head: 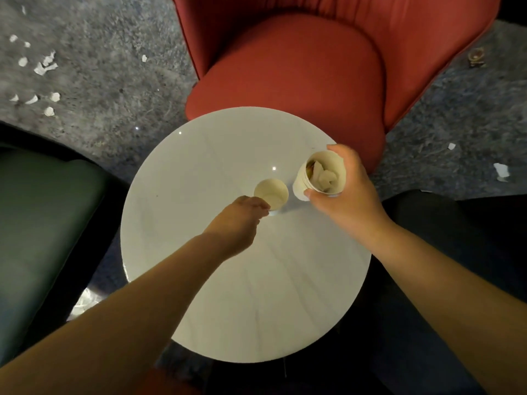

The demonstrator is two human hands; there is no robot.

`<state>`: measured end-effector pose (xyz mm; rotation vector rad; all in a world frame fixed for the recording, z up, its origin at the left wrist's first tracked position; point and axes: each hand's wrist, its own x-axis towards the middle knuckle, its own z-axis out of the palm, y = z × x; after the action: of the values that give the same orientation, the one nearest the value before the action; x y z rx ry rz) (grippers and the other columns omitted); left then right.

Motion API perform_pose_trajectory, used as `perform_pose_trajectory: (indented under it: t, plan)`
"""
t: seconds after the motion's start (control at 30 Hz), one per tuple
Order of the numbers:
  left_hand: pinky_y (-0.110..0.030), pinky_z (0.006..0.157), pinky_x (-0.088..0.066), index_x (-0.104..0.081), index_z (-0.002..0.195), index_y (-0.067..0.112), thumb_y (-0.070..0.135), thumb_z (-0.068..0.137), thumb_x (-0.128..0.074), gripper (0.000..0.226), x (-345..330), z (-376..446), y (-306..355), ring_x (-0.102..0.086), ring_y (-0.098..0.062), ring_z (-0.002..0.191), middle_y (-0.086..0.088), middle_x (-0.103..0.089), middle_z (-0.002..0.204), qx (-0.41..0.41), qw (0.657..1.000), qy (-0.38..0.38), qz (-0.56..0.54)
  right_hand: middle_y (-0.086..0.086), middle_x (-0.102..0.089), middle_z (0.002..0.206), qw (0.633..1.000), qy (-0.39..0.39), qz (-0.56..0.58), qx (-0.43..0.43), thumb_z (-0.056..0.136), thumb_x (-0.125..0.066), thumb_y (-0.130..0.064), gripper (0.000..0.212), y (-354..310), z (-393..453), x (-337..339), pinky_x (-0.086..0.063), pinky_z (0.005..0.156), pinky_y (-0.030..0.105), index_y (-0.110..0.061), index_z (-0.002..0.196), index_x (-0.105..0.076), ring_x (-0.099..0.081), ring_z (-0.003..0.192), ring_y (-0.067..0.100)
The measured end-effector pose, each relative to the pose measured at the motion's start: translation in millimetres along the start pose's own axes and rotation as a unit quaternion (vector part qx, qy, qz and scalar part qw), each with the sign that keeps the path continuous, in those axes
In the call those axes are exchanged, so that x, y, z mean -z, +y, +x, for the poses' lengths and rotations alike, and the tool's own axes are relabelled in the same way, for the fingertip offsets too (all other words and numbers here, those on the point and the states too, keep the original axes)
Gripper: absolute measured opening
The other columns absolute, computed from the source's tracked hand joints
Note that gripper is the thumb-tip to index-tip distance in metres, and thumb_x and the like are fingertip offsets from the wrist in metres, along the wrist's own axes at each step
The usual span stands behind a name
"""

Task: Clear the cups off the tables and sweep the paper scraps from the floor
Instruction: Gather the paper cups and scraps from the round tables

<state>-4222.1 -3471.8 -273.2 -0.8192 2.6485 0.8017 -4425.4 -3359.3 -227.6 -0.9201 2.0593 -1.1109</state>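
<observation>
Two paper cups are in play on the round white table [199, 280], with paper scraps [42, 67] on the grey floor at ten o'clock. Nearest centre, the left hand [236, 226] pinches the empty paper cup [271, 193] at its near rim. At two o'clock the right hand [345, 192] grips the scrap-filled paper cup [319, 175], tilted and apparently off the tabletop. Cup clearing looks under way, sweeping not begun; next, probably lift the empty cup and nest or carry both.

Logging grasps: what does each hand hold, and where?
Right hand holds the stuffed cup round its rim end. Left hand pinches the empty cup at its near side.
</observation>
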Motion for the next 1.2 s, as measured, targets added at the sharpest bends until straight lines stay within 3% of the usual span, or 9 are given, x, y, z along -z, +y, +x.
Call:
perform_pose_trajectory:
  t: [0.2,0.33,0.43,0.57,0.8,0.93,1.03,1.2]
  plan:
    - [-0.032,0.111,-0.035,-0.054,0.138,0.021,-0.001,0.095,-0.044,0.049,-16,-31,2,-0.032,-0.016,0.138,0.012,-0.038,0.152,0.001,0.999,-0.033,0.007,-0.007,-0.047,0.133,0.999,-0.023,-0.024,0.017,0.069,-0.082,-0.023,0.079,-6,-22,-9,-0.045,0.083,0.021,-0.035,0.134,-0.038,-0.047,0.118,0.010]
    - [-0.032,0.111,-0.036,-0.058,0.133,0.023,-0.002,0.095,-0.046,0.048,-16,-46,3,-0.033,-0.016,0.139,0.012,-0.034,0.155,0.003,1.000,0.007,-0.001,-0.014,-0.045,0.133,0.999,-0.037,-0.013,0.032,0.069,-0.081,-0.026,0.080,-17,-37,-16,-0.047,0.086,0.020,-0.034,0.135,-0.037,-0.046,0.118,0.004]
    - [-0.030,0.109,-0.039,-0.064,0.124,0.021,-0.005,0.092,-0.046,0.045,-16,-62,0,-0.040,-0.017,0.134,0.007,-0.038,0.153,0.052,0.996,0.071,-0.029,-0.023,-0.042,0.129,0.997,-0.058,-0.009,0.042,0.070,-0.081,-0.029,0.079,-21,-44,-25,-0.044,0.083,0.011,-0.039,0.133,-0.035,-0.044,0.117,-0.001]
    - [-0.025,0.105,-0.041,-0.069,0.115,0.017,-0.007,0.091,-0.050,0.038,-23,-90,-12,-0.050,-0.019,0.127,0.001,-0.047,0.145,0.139,0.980,0.129,-0.064,-0.021,-0.044,0.127,0.993,-0.100,-0.038,0.043,0.070,-0.082,-0.025,0.078,-14,-42,-50,-0.039,0.081,0.008,-0.034,0.133,-0.038,-0.046,0.114,0.003]
    - [-0.023,0.102,-0.040,-0.070,0.111,0.016,-0.004,0.093,-0.052,0.034,-53,-144,-34,-0.051,-0.019,0.125,0.000,-0.049,0.141,0.252,0.953,0.140,-0.097,-0.004,-0.050,0.127,0.976,-0.186,-0.117,0.007,0.069,-0.081,-0.032,0.076,18,-27,-93,-0.048,0.082,0.029,-0.036,0.130,-0.036,-0.053,0.108,0.016]
    - [-0.019,0.101,-0.035,-0.070,0.111,0.015,-0.003,0.093,-0.052,0.031,-62,-163,-41,-0.052,-0.018,0.124,-0.001,-0.050,0.140,0.310,0.931,0.136,-0.138,-0.010,-0.049,0.117,0.976,-0.184,-0.115,0.031,0.068,-0.082,-0.027,0.069,15,-25,-101,-0.043,0.075,0.025,-0.035,0.121,-0.039,-0.050,0.102,0.013]
    - [-0.019,0.099,-0.036,-0.068,0.113,0.015,-0.001,0.093,-0.052,0.030,-59,-174,-43,-0.053,-0.018,0.121,-0.001,-0.050,0.138,0.342,0.913,0.145,-0.169,-0.024,-0.046,0.102,0.975,-0.187,-0.113,0.041,0.068,-0.082,-0.026,0.064,3,-28,-101,-0.040,0.068,0.017,-0.045,0.109,-0.037,-0.049,0.098,0.008]
    - [-0.018,0.099,-0.032,-0.062,0.122,0.018,0.007,0.094,-0.055,0.031,-46,-193,-57,-0.048,-0.016,0.125,0.001,-0.045,0.140,0.356,0.903,0.140,-0.197,-0.014,-0.050,0.113,0.973,-0.190,-0.126,0.044,0.067,-0.083,-0.030,0.067,-24,-42,-116,-0.040,0.067,0.014,-0.036,0.118,-0.040,-0.052,0.098,0.011]
